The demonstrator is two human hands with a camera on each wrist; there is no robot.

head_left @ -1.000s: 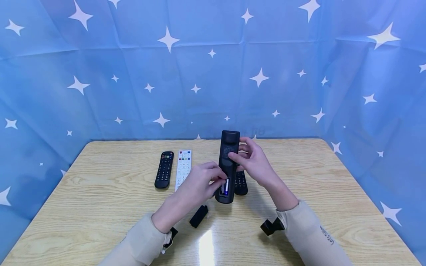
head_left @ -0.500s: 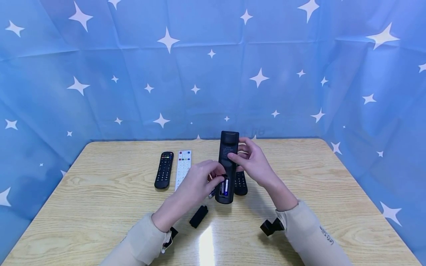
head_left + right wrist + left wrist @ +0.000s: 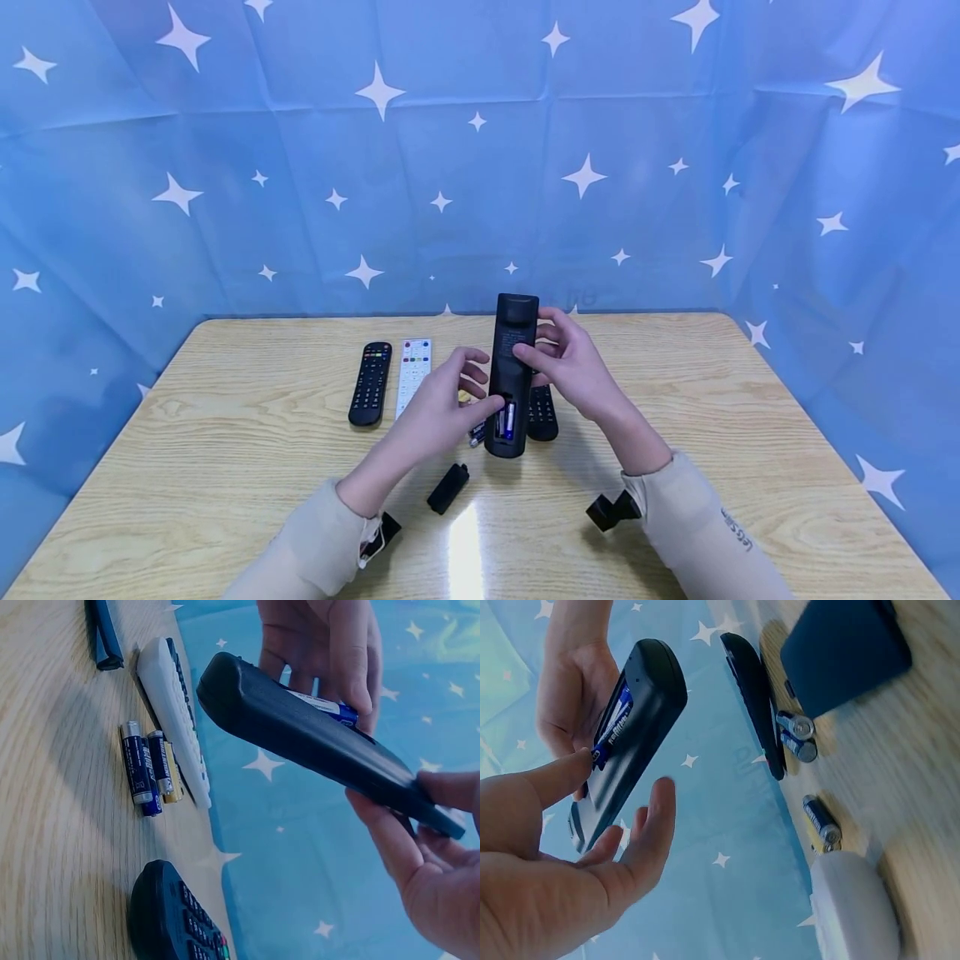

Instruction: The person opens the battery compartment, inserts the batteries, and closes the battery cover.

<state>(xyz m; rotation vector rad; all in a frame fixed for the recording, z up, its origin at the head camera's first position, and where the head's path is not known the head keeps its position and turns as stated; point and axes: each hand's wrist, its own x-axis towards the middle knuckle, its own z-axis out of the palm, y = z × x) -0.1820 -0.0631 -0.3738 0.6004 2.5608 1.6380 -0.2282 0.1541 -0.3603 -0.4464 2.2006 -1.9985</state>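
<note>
A black remote control (image 3: 504, 375) is held up off the table, its back turned toward me. My right hand (image 3: 573, 367) grips its upper part, with the thumb across the back and the fingers behind. Low on that back, the battery compartment lies uncovered, and blue-and-silver batteries (image 3: 510, 421) show inside it. My left hand (image 3: 435, 412) is at the left side of the remote. Its thumb touches the end of a battery (image 3: 616, 724), while the other fingers spread loosely apart from the remote in the left wrist view.
Several loose batteries (image 3: 142, 769) lie on the wooden table beside a white remote (image 3: 414, 371). One black remote (image 3: 370, 383) lies left of it, another black remote (image 3: 543, 415) behind the held one. The small black battery cover (image 3: 448, 488) lies nearer me.
My left fingers have come away from the battery compartment and spread to the left, leaving the thumb at the battery's end. The right hand and the remote have hardly moved.
</note>
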